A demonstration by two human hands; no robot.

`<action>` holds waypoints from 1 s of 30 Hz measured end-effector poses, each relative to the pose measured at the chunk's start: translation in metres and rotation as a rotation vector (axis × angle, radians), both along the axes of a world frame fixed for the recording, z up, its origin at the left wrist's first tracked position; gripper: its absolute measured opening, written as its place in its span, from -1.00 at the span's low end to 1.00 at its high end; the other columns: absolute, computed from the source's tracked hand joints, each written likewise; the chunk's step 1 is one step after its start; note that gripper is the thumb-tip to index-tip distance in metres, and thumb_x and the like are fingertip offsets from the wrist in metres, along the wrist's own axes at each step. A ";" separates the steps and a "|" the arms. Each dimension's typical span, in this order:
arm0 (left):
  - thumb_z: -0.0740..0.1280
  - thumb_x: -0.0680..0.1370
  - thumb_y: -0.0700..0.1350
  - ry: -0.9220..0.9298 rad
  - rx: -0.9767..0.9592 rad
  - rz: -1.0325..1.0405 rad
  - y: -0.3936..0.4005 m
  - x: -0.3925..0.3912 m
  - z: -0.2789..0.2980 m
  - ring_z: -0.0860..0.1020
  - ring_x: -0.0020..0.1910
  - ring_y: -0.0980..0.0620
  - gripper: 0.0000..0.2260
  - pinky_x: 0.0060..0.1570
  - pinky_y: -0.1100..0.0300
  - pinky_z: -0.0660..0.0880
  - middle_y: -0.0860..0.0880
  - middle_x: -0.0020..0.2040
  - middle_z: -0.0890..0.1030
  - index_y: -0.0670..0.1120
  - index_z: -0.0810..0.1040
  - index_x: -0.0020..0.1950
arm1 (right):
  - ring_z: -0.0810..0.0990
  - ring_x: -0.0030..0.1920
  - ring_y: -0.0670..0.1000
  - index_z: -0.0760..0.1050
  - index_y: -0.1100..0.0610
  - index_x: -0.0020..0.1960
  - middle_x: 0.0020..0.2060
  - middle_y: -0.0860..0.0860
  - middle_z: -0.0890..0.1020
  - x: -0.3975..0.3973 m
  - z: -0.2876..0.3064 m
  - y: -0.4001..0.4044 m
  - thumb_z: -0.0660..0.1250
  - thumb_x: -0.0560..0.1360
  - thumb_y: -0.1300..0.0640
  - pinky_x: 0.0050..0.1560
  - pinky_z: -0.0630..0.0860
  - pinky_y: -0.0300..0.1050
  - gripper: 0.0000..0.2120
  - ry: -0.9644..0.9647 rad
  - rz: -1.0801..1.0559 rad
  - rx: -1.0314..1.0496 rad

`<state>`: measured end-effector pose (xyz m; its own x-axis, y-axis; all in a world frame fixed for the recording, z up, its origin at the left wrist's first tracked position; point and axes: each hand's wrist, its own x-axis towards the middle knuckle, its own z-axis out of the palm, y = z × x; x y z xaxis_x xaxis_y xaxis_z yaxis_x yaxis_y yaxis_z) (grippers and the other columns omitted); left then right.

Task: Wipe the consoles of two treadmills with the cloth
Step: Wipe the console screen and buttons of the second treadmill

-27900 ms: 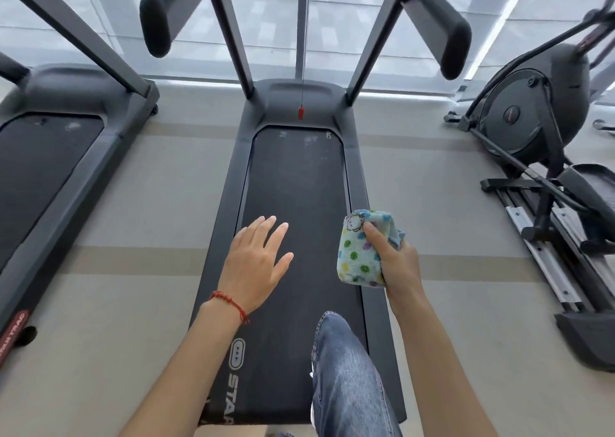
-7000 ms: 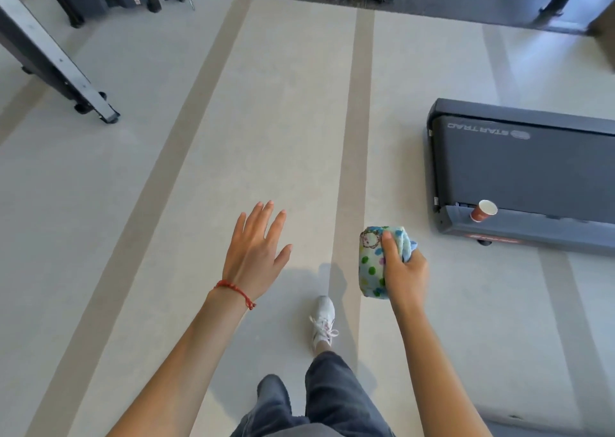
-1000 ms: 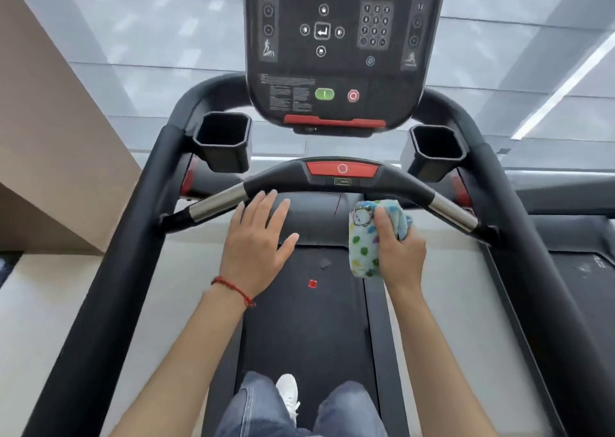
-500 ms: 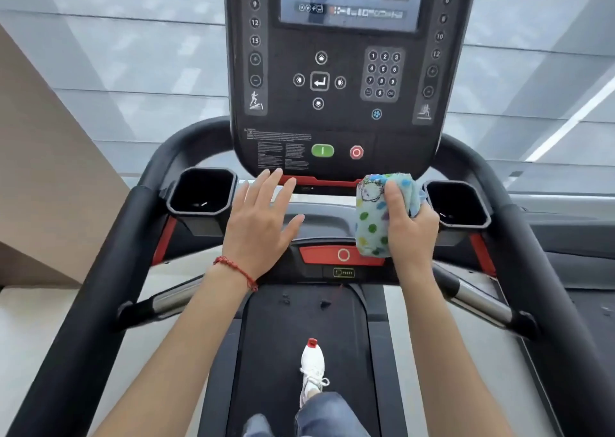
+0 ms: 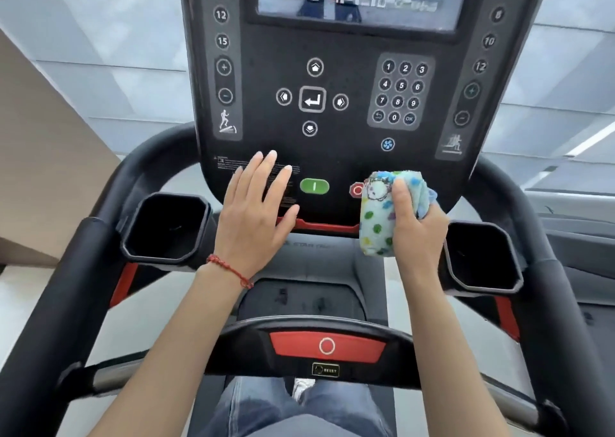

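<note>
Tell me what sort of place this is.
Most likely a gym. The person stands at a treadmill console with incline and speed buttons, a screen and cup holders, the right hand holding a cloth.

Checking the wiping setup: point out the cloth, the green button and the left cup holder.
cloth (image 5: 377, 218): head view, on its dotted front face.
green button (image 5: 314, 186): head view, on its centre.
left cup holder (image 5: 166, 228): head view, on its dark inside.

Both forearms reach forward and up. The left hand (image 5: 253, 215) is open and flat, fingers together and pointing up, thumb splayed right. The right hand (image 5: 416, 228) is curled closed around a bunched cloth (image 5: 382, 213), thumb pressed on its front.
</note>
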<state>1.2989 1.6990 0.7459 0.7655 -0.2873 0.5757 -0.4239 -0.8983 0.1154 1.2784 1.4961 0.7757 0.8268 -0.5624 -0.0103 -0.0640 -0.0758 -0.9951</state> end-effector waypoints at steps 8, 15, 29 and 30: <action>0.25 0.55 -0.14 -0.106 -0.051 -0.039 0.009 0.037 0.008 0.30 0.39 -0.23 -0.63 0.30 -0.19 0.29 -0.27 0.35 0.39 -0.24 0.44 0.33 | 0.60 -0.30 -0.17 0.46 0.04 -0.26 -0.33 -0.08 0.58 0.035 0.007 0.005 0.35 0.45 -0.03 -0.28 0.55 -0.27 -0.81 -0.029 -0.043 -0.031; 0.26 0.55 -0.15 -0.202 -0.058 -0.016 0.021 0.074 0.035 0.29 0.38 -0.24 -0.63 0.34 -0.17 0.25 -0.26 0.37 0.38 -0.23 0.44 0.34 | 0.51 -0.42 -0.27 0.45 0.05 -0.27 -0.39 -0.11 0.52 0.084 0.055 0.011 0.35 0.46 -0.02 -0.37 0.43 -0.41 -0.79 -0.182 -0.080 -0.146; 0.27 0.54 -0.11 -0.211 -0.017 -0.020 0.027 0.103 0.041 0.23 0.41 -0.21 -0.59 0.36 -0.17 0.22 -0.23 0.41 0.34 -0.19 0.40 0.37 | 0.44 -0.32 -0.14 0.49 0.16 -0.10 -0.32 -0.09 0.55 0.160 0.112 0.044 0.27 0.44 -0.22 -0.29 0.27 -0.27 -0.59 -0.308 -0.480 -0.534; 0.27 0.54 -0.11 -0.213 -0.013 -0.020 0.027 0.103 0.040 0.23 0.42 -0.21 -0.58 0.36 -0.17 0.22 -0.23 0.41 0.34 -0.19 0.40 0.38 | 0.46 -0.30 -0.11 0.49 0.18 -0.07 -0.29 -0.04 0.59 0.162 0.114 0.052 0.27 0.44 -0.21 -0.29 0.28 -0.25 -0.58 -0.319 -0.489 -0.552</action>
<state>1.4020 1.7263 0.7861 0.6208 -0.2925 0.7274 -0.4573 -0.8887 0.0329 1.4408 1.5484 0.8893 0.4018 -0.7167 0.5700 0.0643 -0.5988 -0.7983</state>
